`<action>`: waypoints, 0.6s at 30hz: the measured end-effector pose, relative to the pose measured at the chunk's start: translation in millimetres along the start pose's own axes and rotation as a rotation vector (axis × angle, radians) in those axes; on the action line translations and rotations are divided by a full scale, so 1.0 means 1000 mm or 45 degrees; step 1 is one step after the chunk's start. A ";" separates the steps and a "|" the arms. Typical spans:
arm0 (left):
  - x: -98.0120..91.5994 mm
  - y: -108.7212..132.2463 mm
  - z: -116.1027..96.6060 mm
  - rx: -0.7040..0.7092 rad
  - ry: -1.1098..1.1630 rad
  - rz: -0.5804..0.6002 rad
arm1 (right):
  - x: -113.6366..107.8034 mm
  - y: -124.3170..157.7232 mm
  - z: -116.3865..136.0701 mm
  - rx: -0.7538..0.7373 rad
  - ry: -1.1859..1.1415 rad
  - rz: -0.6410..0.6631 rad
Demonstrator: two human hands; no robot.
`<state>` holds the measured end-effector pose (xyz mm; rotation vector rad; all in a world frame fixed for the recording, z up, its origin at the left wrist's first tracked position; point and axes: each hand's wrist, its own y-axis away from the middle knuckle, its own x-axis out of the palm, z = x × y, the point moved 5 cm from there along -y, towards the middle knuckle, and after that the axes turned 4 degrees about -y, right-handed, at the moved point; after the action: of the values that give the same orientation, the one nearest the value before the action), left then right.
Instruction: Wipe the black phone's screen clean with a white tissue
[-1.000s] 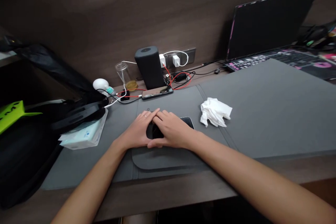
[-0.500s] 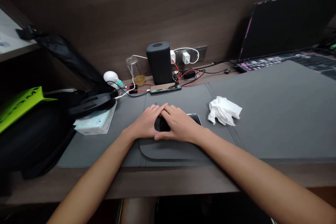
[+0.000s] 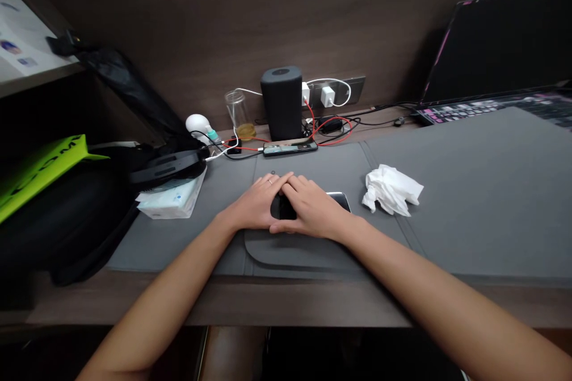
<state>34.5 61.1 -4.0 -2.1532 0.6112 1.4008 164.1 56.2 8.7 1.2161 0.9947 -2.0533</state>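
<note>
A dark, flat device with a glossy surface and a silvery edge [image 3: 341,199] lies on a grey rounded pad [image 3: 304,252], mostly hidden under my hands. My left hand [image 3: 259,201] rests over its left part, fingers stretched out, a ring on one finger. Over its right part lies my right hand [image 3: 311,207], fingers extended and thumb spread apart. The fingertips of both hands meet near the top, leaving a gap through which the device's black surface shows. Neither hand is visibly closed on anything.
Behind my hands lie a phone [image 3: 290,147] on a cable, a black speaker [image 3: 282,104] and a glass jar [image 3: 240,116]. Crumpled tissue [image 3: 392,189] lies to the right, before a laptop [image 3: 500,50]. A tissue pack [image 3: 172,202] and black bag [image 3: 84,202] are at left.
The whole scene has shifted slightly to the right in view as my head moved. My hands keep the same pose over the device.
</note>
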 end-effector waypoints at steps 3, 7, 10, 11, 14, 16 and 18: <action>0.001 0.000 0.000 0.007 -0.005 0.001 | 0.000 0.000 0.000 0.008 0.000 0.019; 0.001 0.000 0.001 0.019 -0.006 -0.009 | -0.001 0.000 0.001 -0.014 0.005 -0.008; 0.001 0.000 0.000 0.020 -0.007 -0.017 | -0.001 0.001 0.001 -0.021 0.018 -0.008; 0.001 0.000 0.000 0.020 -0.010 -0.019 | -0.001 0.001 0.001 -0.022 0.020 -0.008; 0.000 0.000 0.000 0.026 -0.017 -0.029 | 0.000 0.001 0.001 -0.033 0.027 -0.018; 0.000 0.000 0.000 0.027 -0.019 -0.030 | 0.000 0.001 0.000 -0.035 0.030 -0.021; 0.000 0.000 0.000 0.028 -0.020 -0.026 | 0.000 0.000 0.000 -0.037 0.026 -0.016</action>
<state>34.8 61.1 -4.4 -2.1239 0.5938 1.3924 164.3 55.9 8.4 1.2211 1.0410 -2.0330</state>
